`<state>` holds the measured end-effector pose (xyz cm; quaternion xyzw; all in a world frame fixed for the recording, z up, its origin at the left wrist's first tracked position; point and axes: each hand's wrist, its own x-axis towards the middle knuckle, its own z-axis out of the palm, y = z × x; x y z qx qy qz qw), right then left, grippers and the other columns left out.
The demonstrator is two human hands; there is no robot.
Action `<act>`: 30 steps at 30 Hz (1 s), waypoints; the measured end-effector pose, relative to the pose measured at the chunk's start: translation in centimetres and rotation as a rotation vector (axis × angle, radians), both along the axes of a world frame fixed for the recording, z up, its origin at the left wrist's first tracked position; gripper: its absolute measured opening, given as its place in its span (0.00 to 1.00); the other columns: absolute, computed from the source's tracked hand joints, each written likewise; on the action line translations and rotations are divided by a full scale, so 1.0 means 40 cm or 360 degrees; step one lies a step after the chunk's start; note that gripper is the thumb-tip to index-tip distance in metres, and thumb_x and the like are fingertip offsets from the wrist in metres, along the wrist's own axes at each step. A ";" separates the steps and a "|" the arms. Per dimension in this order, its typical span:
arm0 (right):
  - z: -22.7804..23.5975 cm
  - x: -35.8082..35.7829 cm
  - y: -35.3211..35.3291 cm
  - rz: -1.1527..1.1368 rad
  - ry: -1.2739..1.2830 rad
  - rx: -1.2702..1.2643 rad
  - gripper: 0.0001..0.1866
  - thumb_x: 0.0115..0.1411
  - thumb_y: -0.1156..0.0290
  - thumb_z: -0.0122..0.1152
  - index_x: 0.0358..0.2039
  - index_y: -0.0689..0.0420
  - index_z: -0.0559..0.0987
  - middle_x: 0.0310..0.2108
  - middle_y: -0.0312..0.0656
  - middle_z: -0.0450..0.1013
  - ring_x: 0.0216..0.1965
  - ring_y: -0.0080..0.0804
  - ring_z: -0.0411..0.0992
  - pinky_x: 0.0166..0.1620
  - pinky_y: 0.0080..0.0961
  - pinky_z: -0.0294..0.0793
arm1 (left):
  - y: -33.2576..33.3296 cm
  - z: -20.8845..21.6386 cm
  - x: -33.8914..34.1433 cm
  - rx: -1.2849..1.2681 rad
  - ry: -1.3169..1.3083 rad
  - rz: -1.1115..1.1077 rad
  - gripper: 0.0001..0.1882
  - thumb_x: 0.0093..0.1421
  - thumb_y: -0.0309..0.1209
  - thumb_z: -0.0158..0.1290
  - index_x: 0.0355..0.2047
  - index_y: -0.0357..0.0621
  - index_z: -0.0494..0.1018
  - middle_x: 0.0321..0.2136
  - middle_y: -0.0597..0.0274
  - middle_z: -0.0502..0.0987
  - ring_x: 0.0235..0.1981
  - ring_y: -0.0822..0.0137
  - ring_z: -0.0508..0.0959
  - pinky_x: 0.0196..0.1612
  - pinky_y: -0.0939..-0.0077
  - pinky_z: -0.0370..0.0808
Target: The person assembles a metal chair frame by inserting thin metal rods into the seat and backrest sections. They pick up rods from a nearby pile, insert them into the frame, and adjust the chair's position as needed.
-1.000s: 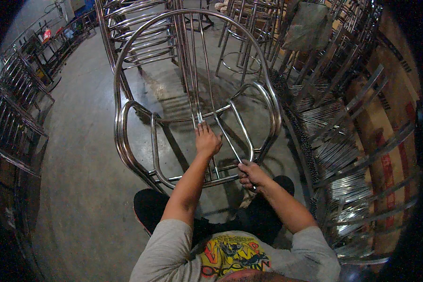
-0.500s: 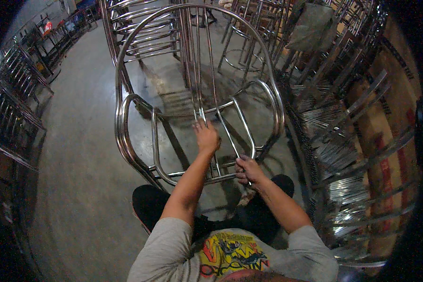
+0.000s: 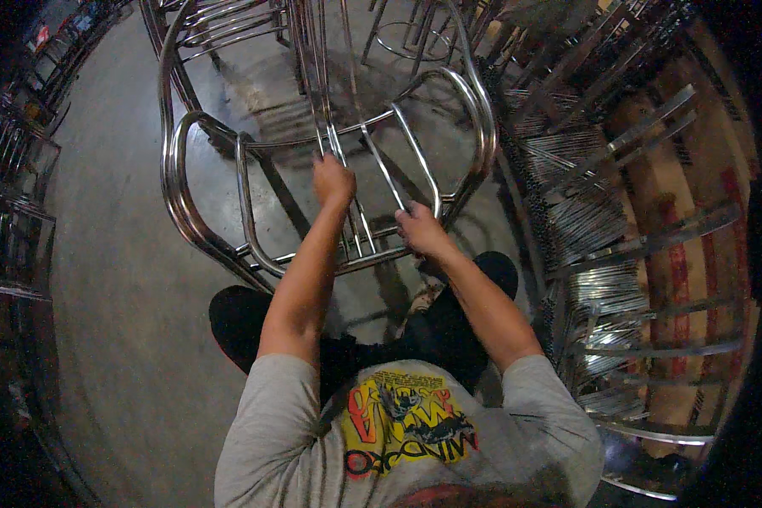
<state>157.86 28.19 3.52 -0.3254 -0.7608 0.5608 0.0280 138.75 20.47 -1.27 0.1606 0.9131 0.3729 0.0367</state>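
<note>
A round-backed chair frame of shiny bent metal tubes (image 3: pixel 174 173) stands on the floor before me, its seat end toward my knees. Several slim metal rods (image 3: pixel 315 80) run lengthwise through its middle, over the curved crossbar. My left hand (image 3: pixel 334 179) is closed around the rods just below that crossbar; the fingers are partly hidden. Farther right, a single slim rod (image 3: pixel 383 162) slants down from the crossbar into my right hand (image 3: pixel 425 230), whose fingers are wrapped round its near end. That hand is close to the frame's front tube (image 3: pixel 372 261).
Stacks of thin metal bars (image 3: pixel 597 229) lie on the right beside a cardboard sheet (image 3: pixel 677 305). A ladder-like metal chair part (image 3: pixel 233 25) stands beyond the frame, stool legs (image 3: pixel 411 38) to its right. More metal frames (image 3: pixel 13 186) line the left side of the concrete floor (image 3: pixel 114 245).
My left hand's fingers have gone from lying stretched on the rods to curling round them. My right hand keeps its rod. The view has shifted, putting the chair frame higher in the picture.
</note>
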 end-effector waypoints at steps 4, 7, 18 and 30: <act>-0.004 -0.085 -0.013 0.0305 -0.0449 0.0892 0.22 0.64 0.56 0.51 0.39 0.67 0.72 0.39 0.63 0.74 0.43 0.64 0.72 0.46 0.50 0.69 | -0.001 0.039 -0.001 0.0016 -0.0220 0.0074 0.18 0.57 0.27 0.47 0.49 0.40 0.66 0.46 0.39 0.72 0.46 0.38 0.74 0.48 0.48 0.73; -0.012 -0.122 -0.007 0.0214 -0.0404 0.0749 0.23 0.64 0.55 0.49 0.39 0.68 0.72 0.37 0.64 0.73 0.42 0.63 0.72 0.45 0.50 0.69 | -0.004 0.045 -0.009 -0.0015 -0.0321 0.0107 0.20 0.59 0.29 0.47 0.52 0.41 0.63 0.44 0.37 0.73 0.45 0.36 0.75 0.47 0.46 0.72; -0.057 -0.164 -0.040 0.0181 -0.0336 0.0548 0.28 0.64 0.52 0.46 0.46 0.69 0.71 0.43 0.67 0.71 0.48 0.64 0.69 0.53 0.50 0.68 | -0.046 -0.082 -0.038 0.0272 -0.0416 -0.0073 0.16 0.63 0.36 0.42 0.45 0.36 0.64 0.39 0.30 0.75 0.44 0.30 0.73 0.49 0.42 0.68; -0.089 -0.209 -0.076 0.0007 -0.0201 0.0711 0.22 0.67 0.58 0.39 0.46 0.66 0.70 0.43 0.67 0.71 0.47 0.66 0.69 0.51 0.54 0.66 | -0.036 -0.091 -0.052 0.0175 -0.0270 -0.0211 0.15 0.65 0.36 0.41 0.43 0.37 0.67 0.40 0.32 0.75 0.45 0.32 0.73 0.47 0.44 0.70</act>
